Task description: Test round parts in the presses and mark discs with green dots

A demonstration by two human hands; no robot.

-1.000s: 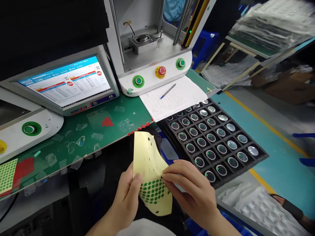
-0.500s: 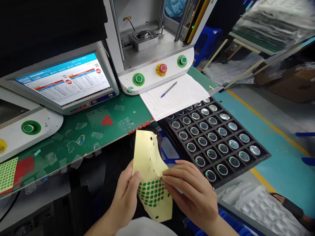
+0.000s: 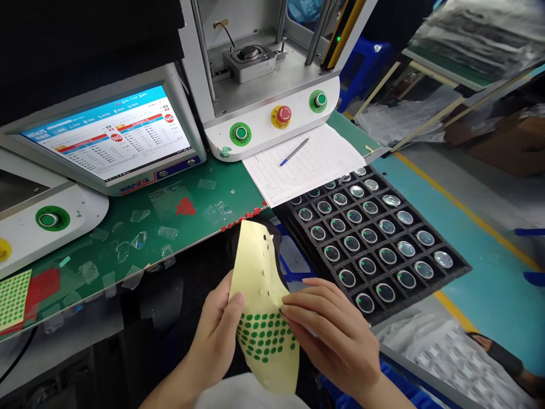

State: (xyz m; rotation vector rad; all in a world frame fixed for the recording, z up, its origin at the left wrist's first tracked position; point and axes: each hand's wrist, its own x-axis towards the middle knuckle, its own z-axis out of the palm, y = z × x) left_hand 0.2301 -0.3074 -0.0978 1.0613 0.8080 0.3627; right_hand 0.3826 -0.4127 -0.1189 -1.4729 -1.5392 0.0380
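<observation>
The left hand [image 3: 219,335] pinches the left edge of a yellow sticker sheet [image 3: 255,272] of green dots, held below the table [image 3: 140,238] edge; the right hand [image 3: 336,335] picks at its right edge with its fingertips. The monitor [image 3: 106,136] reads "HIRAYS" and shows two red "NG" marks. Right, a black tray [image 3: 457,271] holds round parts.

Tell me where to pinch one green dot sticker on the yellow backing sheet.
Take a round green dot sticker in the row beside the right hand, by its edge, from the right: the yellow backing sheet curls there, and the left hand covers the left edge.
</observation>
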